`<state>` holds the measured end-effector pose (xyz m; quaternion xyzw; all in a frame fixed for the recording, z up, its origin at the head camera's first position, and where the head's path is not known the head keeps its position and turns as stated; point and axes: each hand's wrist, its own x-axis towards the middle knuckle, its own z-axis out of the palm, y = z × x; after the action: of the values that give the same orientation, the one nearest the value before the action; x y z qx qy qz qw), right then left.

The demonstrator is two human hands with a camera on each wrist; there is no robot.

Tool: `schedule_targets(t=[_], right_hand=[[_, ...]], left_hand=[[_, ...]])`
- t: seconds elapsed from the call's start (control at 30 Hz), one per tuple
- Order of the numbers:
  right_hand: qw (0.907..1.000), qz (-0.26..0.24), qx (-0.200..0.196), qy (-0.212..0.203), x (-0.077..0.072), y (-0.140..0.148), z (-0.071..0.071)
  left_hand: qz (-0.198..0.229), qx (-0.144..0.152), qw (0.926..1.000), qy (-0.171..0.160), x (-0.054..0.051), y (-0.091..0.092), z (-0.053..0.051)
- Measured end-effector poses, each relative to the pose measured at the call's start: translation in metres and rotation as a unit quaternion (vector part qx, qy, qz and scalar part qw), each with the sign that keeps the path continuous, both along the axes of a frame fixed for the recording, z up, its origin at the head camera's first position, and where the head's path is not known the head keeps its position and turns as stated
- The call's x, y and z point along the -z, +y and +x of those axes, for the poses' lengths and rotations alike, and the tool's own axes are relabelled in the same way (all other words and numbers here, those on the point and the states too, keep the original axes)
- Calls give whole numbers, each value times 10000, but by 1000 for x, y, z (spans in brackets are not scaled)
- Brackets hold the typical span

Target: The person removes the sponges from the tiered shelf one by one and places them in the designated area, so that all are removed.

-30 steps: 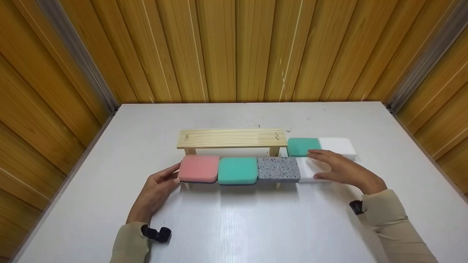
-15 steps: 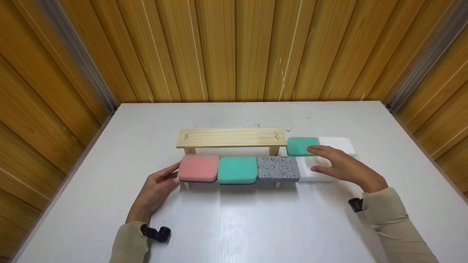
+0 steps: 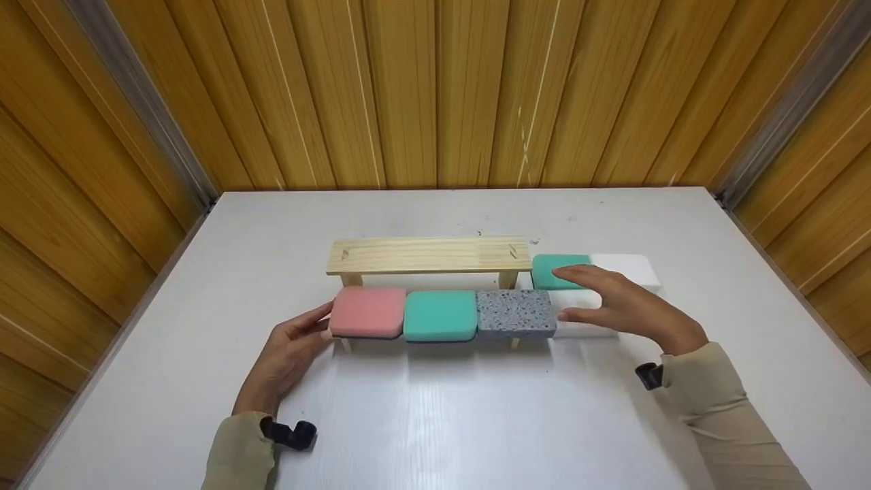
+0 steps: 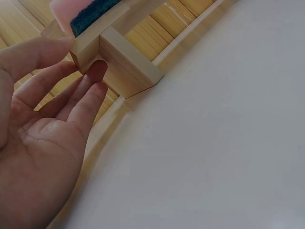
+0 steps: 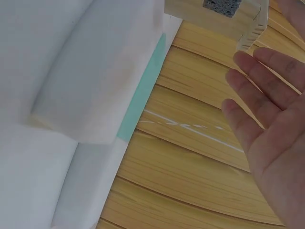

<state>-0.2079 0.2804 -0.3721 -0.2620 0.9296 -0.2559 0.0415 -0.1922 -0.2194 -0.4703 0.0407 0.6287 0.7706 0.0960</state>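
A low wooden bench stands at the table's middle, its end leg (image 4: 126, 64) visible in the left wrist view. On top, in a row, are a pink sponge (image 3: 367, 312) with a dark blue scouring layer, a turquoise sponge (image 3: 441, 315) and a speckled grey block (image 3: 516, 313). My left hand (image 3: 289, 357) grips the bench's left end, thumb in front and fingers behind, beside the pink sponge. My right hand (image 3: 629, 306), thumb and fingers spread apart, hovers around the grey block's right end, above a white block (image 3: 578, 327) that it partly hides.
Behind the row is a second wooden bench (image 3: 429, 256) with a bare top. Right of it lie another green sponge (image 3: 559, 269) and another white block (image 3: 633, 270). Yellow slatted walls (image 3: 435, 95) enclose the back and sides of the white table (image 3: 435, 422).
My right hand has shifted left, from over the white block to the grey block's end, with the thumb and fingers wider apart. The left hand keeps its grip on the bench.
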Motion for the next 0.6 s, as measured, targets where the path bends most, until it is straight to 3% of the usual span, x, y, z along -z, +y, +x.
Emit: schedule_targets(t=[0.6], right_hand=[[9982,84,-494,-316,-4,-28,-1]], left_hand=[[-56,-163,9998,-103,1,0,0]])
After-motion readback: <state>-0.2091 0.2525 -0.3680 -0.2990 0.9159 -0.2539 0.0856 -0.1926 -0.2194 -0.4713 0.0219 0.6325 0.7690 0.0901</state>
